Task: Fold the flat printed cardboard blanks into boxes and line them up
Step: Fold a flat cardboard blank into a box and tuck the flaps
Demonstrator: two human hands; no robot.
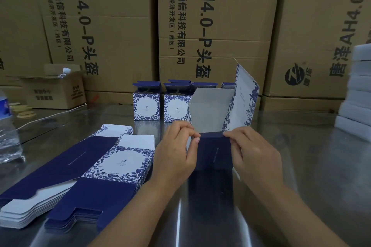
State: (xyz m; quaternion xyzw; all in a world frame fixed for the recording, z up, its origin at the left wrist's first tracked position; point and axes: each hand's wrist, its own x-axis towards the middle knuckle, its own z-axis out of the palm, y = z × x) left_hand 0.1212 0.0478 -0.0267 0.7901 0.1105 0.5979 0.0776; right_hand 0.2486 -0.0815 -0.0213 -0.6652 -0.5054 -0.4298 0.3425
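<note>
Two bare hands work a half-formed box [212, 146] standing on a shiny metal table [301, 166], just in front of the viewer. The left hand [176, 152] pinches the box's near top edge at its left corner, thumb and curled fingers closed on the cardboard. The right hand [253, 152] pinches the same navy edge at its right corner. To the left lies a stack of flat blanks [80, 176]. Behind stands a row of folded boxes [160, 104], lids open.
</note>
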